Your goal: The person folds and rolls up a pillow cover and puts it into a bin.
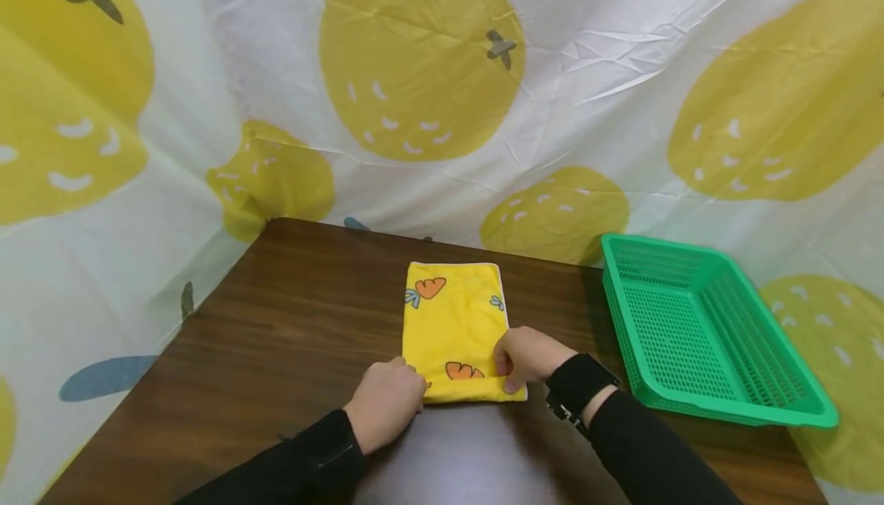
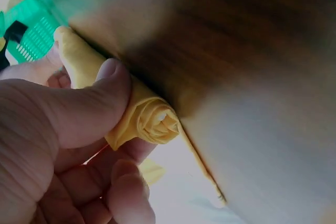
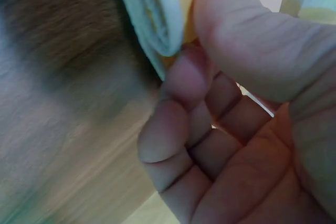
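A yellow cloth (image 1: 456,328) printed with orange carrots lies on the table, its near edge rolled into a narrow band. At the near left end of that roll, my left hand (image 1: 390,397) pinches the fabric. The left wrist view shows the thumb on the coiled end (image 2: 160,121) and the fingers curled beneath. My right hand (image 1: 532,355) holds the other end of the roll, thumb toward the near edge. In the right wrist view, the white-edged layers (image 3: 163,19) spiral beside the right thumb and curled fingers. The far part of the cloth lies flat.
A green plastic basket (image 1: 642,367) with perforated walls stands on the right of the dark wooden table (image 1: 297,313), near my right forearm. A white curtain (image 1: 587,67) with yellow fruit prints hangs behind the table and along its sides.
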Demonstrator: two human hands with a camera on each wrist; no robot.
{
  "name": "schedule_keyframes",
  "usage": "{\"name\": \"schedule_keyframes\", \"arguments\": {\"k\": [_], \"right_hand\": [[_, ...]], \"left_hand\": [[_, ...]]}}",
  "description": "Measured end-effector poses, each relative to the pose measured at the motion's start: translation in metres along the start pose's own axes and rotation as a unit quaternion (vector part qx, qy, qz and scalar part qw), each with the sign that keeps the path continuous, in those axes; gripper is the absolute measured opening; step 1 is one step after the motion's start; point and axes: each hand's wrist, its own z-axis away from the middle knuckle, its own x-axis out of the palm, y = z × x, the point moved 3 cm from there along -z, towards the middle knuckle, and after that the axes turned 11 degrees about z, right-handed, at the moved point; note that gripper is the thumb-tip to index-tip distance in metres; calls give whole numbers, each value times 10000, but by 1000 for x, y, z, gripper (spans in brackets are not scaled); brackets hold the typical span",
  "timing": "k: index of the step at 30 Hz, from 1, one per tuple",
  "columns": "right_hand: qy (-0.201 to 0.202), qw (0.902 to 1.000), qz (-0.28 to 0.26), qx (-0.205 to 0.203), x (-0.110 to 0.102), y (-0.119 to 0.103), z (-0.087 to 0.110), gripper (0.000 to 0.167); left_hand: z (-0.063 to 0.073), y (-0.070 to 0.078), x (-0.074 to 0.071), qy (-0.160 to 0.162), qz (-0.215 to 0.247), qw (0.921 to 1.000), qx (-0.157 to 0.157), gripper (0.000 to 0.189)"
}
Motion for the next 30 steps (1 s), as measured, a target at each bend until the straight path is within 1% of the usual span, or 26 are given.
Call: {"name": "schedule_keyframes", "arguments": {"k": [2, 4, 5, 7, 9, 10, 11, 13, 14, 16, 17, 18, 19, 20, 21, 22, 23, 24, 26, 27, 30], "right_hand": [[95, 10000, 13, -1, 1, 1, 2, 26], [221, 9997, 51, 24, 2, 2, 4, 26], [295, 9995, 52, 54, 3, 1, 5, 26], [513, 9986, 74, 98, 3, -1, 10, 25], [810, 9965, 192, 105, 6, -4, 17, 24], [1006, 9945, 291, 57, 7, -7, 21, 23], [1246, 9912, 447, -42, 9, -10, 26, 22], [1709, 9814, 842, -249, 13, -14, 35, 19], [1899, 9758, 1034, -343, 15, -16, 40, 19], [2225, 9636, 1392, -520, 20, -19, 47, 21], [2347, 9582, 1530, -580, 22, -19, 50, 22], [2410, 9554, 1601, -601, 24, -19, 52, 24], [2459, 9530, 1653, -628, 25, -20, 54, 26], [2494, 9510, 1706, -649, 26, -20, 55, 26], [2512, 9496, 1748, -685, 27, -20, 55, 25], [2496, 9494, 1768, -708, 27, -20, 55, 24], [2442, 9511, 1752, -716, 27, -20, 54, 22], [2311, 9554, 1697, -707, 26, -20, 53, 20], [1959, 9665, 1522, -662, 24, -20, 50, 17], [1754, 9725, 1403, -623, 22, -20, 47, 17], [1130, 9881, 956, -410, 15, -19, 37, 15]], "left_hand": [[-5, -6, 1, -285, 379, 9986, -233, 23], [-11, -15, 2, -682, 892, 9919, -601, 24], [-14, -20, 3, -884, 1129, 9864, -800, 24], [-21, -31, 5, -1264, 1571, 9726, -1158, 25], [-28, -39, 6, -1603, 1899, 9585, -1397, 26], [-31, -43, 7, -1772, 1991, 9528, -1453, 27], [-33, -45, 7, -1931, 2053, 9479, -1486, 29], [-39, -49, 7, -2251, 2147, 9376, -1551, 34], [-42, -52, 11, -2384, 2129, 9354, -1509, 36], [-48, -56, 15, -2616, 2100, 9290, -1560, 40], [-51, -62, 25, -2657, 2036, 9302, -1509, 42], [-53, -65, 30, -2717, 1986, 9292, -1530, 44], [-55, -69, 37, -2739, 1931, 9300, -1509, 45], [-56, -74, 46, -2760, 1865, 9315, -1461, 45], [-56, -77, 52, -2769, 1846, 9312, -1488, 46], [-56, -81, 60, -2736, 1805, 9339, -1428, 46], [-55, -83, 64, -2703, 1773, 9360, -1395, 45], [-55, -82, 64, -2705, 1769, 9356, -1419, 43], [-52, -81, 60, -2643, 1734, 9392, -1337, 41], [-51, -76, 52, -2607, 1763, 9391, -1378, 40], [-47, -64, 28, -2533, 1890, 9355, -1577, 38]]}}
